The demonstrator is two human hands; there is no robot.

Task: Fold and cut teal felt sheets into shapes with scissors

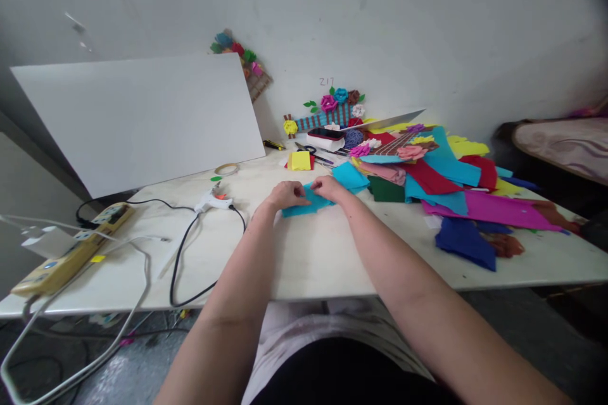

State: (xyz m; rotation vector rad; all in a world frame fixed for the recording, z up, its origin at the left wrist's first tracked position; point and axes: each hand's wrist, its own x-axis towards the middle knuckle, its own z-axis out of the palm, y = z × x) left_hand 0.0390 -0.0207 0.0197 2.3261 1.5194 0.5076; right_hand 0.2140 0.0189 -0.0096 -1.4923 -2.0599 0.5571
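A piece of turquoise crepe paper (310, 204) lies on the white table in front of me, under both hands. My left hand (286, 193) has its fingers curled closed at the left part of the paper. At its upper edge, my right hand (329, 188) pinches the paper with thumb and fingers. The two hands are a short gap apart. Another folded turquoise piece (351, 177) rests just beyond my right hand. Behind them sits a small stack of yellow paper squares (299, 161) with red beneath.
A hot glue gun (213, 201) with a black cord lies left, near a yellow power strip (76, 253). A white board (142, 120) leans on the wall. Scissors (306, 148), a phone (327, 133) and a cutter (274, 145) are behind. Coloured paper (494, 207) and paper flowers (412, 152) spread right.
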